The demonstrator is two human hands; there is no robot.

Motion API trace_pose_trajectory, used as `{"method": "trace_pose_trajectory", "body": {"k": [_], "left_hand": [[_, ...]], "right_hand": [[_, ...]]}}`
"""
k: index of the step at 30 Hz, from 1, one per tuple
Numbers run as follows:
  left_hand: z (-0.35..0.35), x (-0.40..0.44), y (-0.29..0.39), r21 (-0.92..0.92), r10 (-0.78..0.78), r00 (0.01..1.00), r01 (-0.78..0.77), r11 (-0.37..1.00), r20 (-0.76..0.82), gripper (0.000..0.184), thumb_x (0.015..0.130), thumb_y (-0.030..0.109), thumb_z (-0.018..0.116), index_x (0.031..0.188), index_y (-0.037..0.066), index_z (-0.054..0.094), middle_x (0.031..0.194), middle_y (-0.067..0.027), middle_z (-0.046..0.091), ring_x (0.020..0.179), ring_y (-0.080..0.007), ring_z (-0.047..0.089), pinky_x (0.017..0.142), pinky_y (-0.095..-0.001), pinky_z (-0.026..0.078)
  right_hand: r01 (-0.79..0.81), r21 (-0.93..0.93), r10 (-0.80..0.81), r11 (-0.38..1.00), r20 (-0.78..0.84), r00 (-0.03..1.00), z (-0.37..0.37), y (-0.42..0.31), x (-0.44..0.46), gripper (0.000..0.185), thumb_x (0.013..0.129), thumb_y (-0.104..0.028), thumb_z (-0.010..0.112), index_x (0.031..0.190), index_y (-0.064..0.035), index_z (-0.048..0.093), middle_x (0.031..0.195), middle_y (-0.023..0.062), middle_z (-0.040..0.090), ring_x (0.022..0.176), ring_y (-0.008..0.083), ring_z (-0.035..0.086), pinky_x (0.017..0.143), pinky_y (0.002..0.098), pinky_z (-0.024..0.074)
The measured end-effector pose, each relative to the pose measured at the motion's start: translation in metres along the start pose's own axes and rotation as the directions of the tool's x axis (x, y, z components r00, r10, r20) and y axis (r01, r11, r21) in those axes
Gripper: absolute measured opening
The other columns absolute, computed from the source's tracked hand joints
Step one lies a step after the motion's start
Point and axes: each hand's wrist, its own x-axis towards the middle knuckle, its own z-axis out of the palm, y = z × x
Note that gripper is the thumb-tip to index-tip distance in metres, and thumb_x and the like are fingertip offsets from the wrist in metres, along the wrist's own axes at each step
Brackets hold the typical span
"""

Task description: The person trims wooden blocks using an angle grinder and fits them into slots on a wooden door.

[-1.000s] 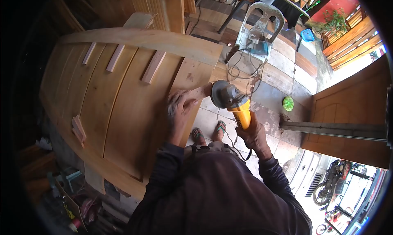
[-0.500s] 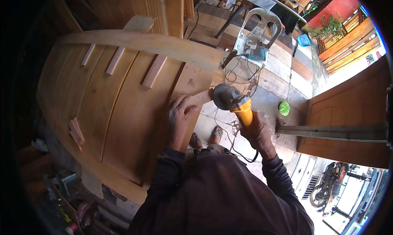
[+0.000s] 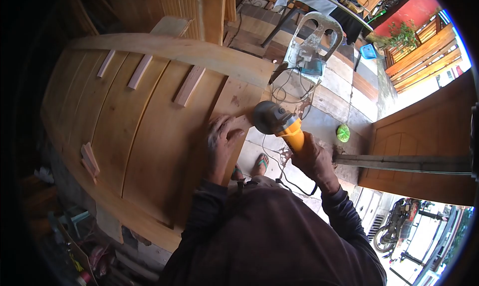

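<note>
My right hand point(image 3: 313, 159) is wrapped round the yellow body of an angle grinder point(image 3: 290, 131). The grinder's dark disc end points left, over the end of a short wooden strip point(image 3: 243, 122). My left hand point(image 3: 222, 139) grips that strip at the near right edge of a large wooden door panel point(image 3: 154, 131). Part of the strip is hidden by my fingers and the grinder. Whether the disc is touching the wood, I cannot tell.
Wooden strips point(image 3: 189, 85) lie along the panel's far side, with a small bundle of strips point(image 3: 90, 160) at its left. A plastic chair point(image 3: 309, 51) stands beyond, cables around it. The grinder's cord point(image 3: 297, 190) hangs near my feet. Another wooden door point(image 3: 424, 136) is at right.
The grinder has moved slightly left, covering more of the strip's end. My left hand keeps its grip, and the view has shifted a little.
</note>
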Motion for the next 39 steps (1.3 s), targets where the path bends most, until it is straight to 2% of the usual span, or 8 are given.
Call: {"method": "trace_pose_trajectory", "body": {"k": [13,17,20,23,28,32,36,39], "left_hand": [[-0.001,0.001,0.001,-0.005,-0.01,1.0,0.01,1.0,-0.011,0.048,0.081,0.023,0.09,0.122,0.004,0.076,0.128,-0.0141,0.072,0.122,-0.0365,0.066,0.106,-0.0476,0.053],[-0.002,0.002,0.003,-0.018,-0.006,1.0,0.006,1.0,-0.012,0.049,0.081,0.02,0.09,0.125,0.003,0.074,0.129,-0.0141,0.071,0.123,-0.0359,0.065,0.107,-0.0472,0.053],[0.0,0.0,0.0,-0.074,-0.057,0.998,0.057,0.996,0.0,0.049,0.084,0.016,0.087,0.129,0.003,0.072,0.133,-0.0142,0.069,0.125,-0.0356,0.064,0.109,-0.0471,0.052],[0.005,-0.004,-0.019,-0.083,0.073,0.997,-0.074,0.994,-0.007,0.049,0.088,0.011,0.083,0.134,0.002,0.07,0.138,-0.0155,0.066,0.129,-0.0375,0.062,0.111,-0.048,0.05],[0.003,-0.007,-0.026,-0.073,0.087,0.995,-0.084,0.994,0.043,0.056,0.088,0.007,0.081,0.142,0.003,0.066,0.147,-0.0163,0.062,0.143,-0.0413,0.053,0.12,-0.0495,0.045],[0.001,-0.009,-0.025,-0.136,0.081,0.995,-0.072,0.988,0.057,0.058,0.088,0.003,0.08,0.144,0.004,0.065,0.151,-0.0154,0.06,0.149,-0.0412,0.049,0.123,-0.0502,0.042],[0.002,-0.008,-0.027,-0.152,0.089,0.995,-0.08,0.985,0.053,0.056,0.088,0.0,0.079,0.142,0.003,0.066,0.148,-0.0155,0.062,0.147,-0.0405,0.052,0.122,-0.0498,0.044],[0.002,-0.008,-0.028,-0.136,0.092,0.995,-0.086,0.987,0.042,0.054,0.088,0.001,0.079,0.141,0.003,0.066,0.146,-0.0158,0.064,0.145,-0.0402,0.054,0.12,-0.0494,0.046]], "right_hand": [[-0.111,0.023,0.11,0.994,0.05,0.993,-0.017,0.001,0.019,0.055,0.086,-0.023,0.081,0.131,-0.0107,0.051,0.094,0.0256,0.074,0.089,0.0519,0.072,0.071,0.0577,0.0563],[-0.088,0.056,0.089,0.995,-0.009,0.996,-0.013,0.011,0.02,0.053,0.088,-0.024,0.081,0.13,-0.0115,0.05,0.093,0.0254,0.073,0.086,0.0523,0.071,0.07,0.0574,0.0548],[-0.092,0.055,0.091,0.994,0.02,0.996,-0.021,0.004,0.018,0.054,0.088,-0.024,0.081,0.131,-0.012,0.05,0.093,0.0251,0.073,0.086,0.052,0.071,0.07,0.0565,0.0549],[-0.107,0.027,0.105,0.994,0.06,0.993,-0.022,-0.003,0.016,0.055,0.088,-0.025,0.081,0.132,-0.0123,0.051,0.095,0.025,0.073,0.087,0.051,0.072,0.071,0.0561,0.0552],[-0.117,-0.01,0.117,0.993,0.074,0.99,-0.01,-0.006,0.013,0.06,0.088,-0.026,0.082,0.137,-0.0125,0.051,0.097,0.0242,0.074,0.089,0.0497,0.073,0.072,0.0557,0.0562],[-0.039,-0.059,0.041,0.997,0.028,0.999,0.003,-0.009,0.007,0.064,0.085,-0.023,0.081,0.14,-0.0114,0.05,0.099,0.0247,0.074,0.09,0.0497,0.073,0.073,0.0552,0.0576],[-0.049,0.011,0.048,0.999,0.064,0.997,-0.001,-0.018,0.005,0.062,0.085,-0.021,0.08,0.139,-0.0098,0.05,0.099,0.0257,0.074,0.09,0.0501,0.073,0.073,0.0555,0.0569],[-0.145,-0.005,0.145,0.989,0.076,0.986,-0.006,-0.014,0.008,0.061,0.086,-0.021,0.079,0.139,-0.0099,0.051,0.098,0.0259,0.074,0.09,0.0505,0.073,0.074,0.056,0.0566]]}}
